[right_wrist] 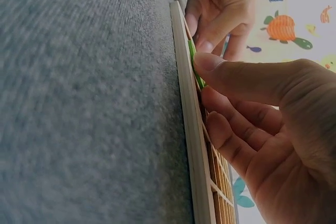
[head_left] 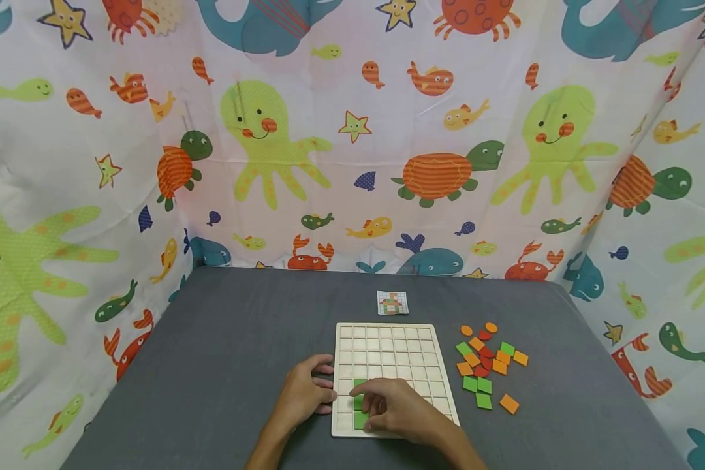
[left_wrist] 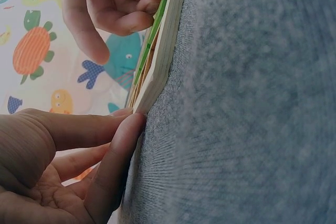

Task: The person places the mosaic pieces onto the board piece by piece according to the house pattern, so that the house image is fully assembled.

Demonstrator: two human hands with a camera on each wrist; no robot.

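Note:
A light wooden grid board [head_left: 411, 358] lies on the table. Green square tiles [head_left: 360, 419] sit in a line in its second column from the left, partly covered by my right hand [head_left: 401, 410]. That hand's thumb [right_wrist: 210, 62] touches a green tile [right_wrist: 192, 51] at the near edge of the board, its other fingers loosely bent above the cells. At the board's left edge is my left hand [head_left: 304, 393]; in the left wrist view its thumb and index finger [left_wrist: 86, 129] pinch the board's rim [left_wrist: 152, 90].
Loose orange, red and green pieces [head_left: 484, 385] lie scattered right of the board, some overlapping. Behind the board is a small pattern card [head_left: 392, 303] with a coloured grid picture. A grey cloth [head_left: 258, 313] covers the table, and a sea-animal curtain [head_left: 305, 228] surrounds it.

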